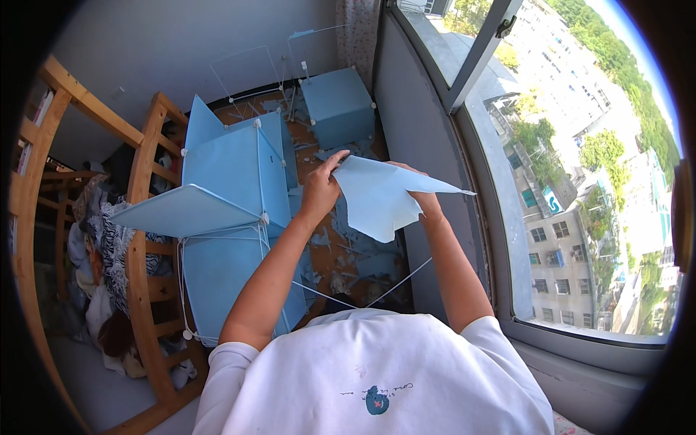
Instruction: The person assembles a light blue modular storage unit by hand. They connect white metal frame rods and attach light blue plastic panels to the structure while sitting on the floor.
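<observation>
Gripped a torn pale-blue sheet [378, 194] two-handed.
Pinched its left corner with the left hand [322, 187]; grasped its far right side with the right hand [429, 205], partly hidden behind it. Held it ahead of the white shirt [391, 355], with long axis running left to right, narrow tip aimed at the window [551, 174], ragged lobe nearward. Had blue scraps [377, 265] beneath, blue panel cubes [223, 158] at left.

Small dark lettering [400, 386] borders a round blue print [377, 402] on the white T-shirt [391, 348], too unclear to read. Outdoors, a teal-and-white sign [553, 201] bears a curved mark.
</observation>
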`<state>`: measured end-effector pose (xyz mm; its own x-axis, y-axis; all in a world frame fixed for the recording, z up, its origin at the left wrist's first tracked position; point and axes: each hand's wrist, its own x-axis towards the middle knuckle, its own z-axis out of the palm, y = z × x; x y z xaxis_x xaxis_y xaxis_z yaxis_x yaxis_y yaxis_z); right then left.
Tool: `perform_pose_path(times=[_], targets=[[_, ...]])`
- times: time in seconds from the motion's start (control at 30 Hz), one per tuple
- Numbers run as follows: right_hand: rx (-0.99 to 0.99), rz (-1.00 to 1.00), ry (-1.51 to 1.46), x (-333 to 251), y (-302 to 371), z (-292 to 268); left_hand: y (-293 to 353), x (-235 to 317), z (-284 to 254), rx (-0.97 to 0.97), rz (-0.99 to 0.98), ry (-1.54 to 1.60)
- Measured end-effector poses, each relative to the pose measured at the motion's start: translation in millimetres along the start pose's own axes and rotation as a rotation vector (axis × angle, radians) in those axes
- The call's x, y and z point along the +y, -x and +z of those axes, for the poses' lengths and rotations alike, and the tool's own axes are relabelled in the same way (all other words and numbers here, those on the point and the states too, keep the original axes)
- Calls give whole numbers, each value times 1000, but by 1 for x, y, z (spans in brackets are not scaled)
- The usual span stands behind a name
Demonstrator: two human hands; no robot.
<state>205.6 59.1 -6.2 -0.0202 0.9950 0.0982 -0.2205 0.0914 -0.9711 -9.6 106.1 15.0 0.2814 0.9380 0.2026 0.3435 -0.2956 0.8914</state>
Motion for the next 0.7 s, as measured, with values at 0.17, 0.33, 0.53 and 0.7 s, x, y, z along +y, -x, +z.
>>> perform_pose_path(times=[0.17, 0.33, 0.53, 0.7], targets=[[-172, -229, -141, 11, -6, -14, 1, 7, 0, 139, 230, -122], [-168, -201, -359, 18, -8, -7, 5, 17, -4, 186, 285, -136], [-25, -140, -219, 23, -7, 1, 2, 14, -10, 160, 310, -100], [69, -258, 19, 30, -3, 2, -6, 26, -21, 2, 125, -109]])
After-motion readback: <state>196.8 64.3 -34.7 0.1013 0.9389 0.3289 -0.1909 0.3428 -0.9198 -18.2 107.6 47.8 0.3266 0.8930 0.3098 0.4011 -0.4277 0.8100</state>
